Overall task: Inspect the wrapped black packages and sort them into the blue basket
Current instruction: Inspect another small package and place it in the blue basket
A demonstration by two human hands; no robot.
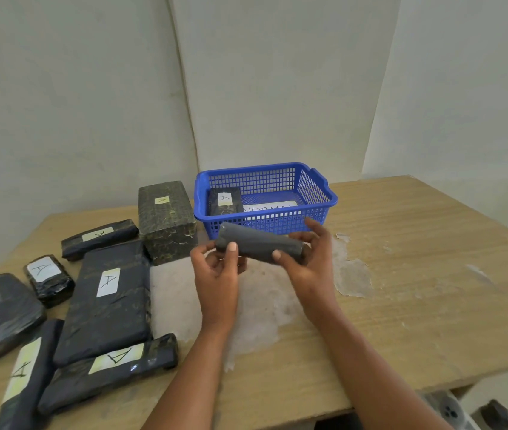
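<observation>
Counter (401,274): light wood-grain top, with pale worn patches in front of the basket and under the hands.
Blue basket (324,193): perforated plastic, standing at the far middle of the counter. Inside lie one black package marked "A" (225,200) at the left end and a white paper label (269,207) on the floor, its lettering partly hidden.
Large flat package (107,302): black wrap, white "A" label, lying left of the hands.
Block package (166,221): tall, dark mottled wrap, small yellow label, standing just left of the basket.
Remaining packages: five more black-wrapped items spread along the left edge of the counter.
Held package (259,245): dark roll, lifted above the counter just in front of the basket, lying crosswise between both hands.
Left hand (218,271): grip closed round the roll's left end, thumb on top.
Right hand (311,259): grip closed round the roll's right end, thumb on the near face.
</observation>
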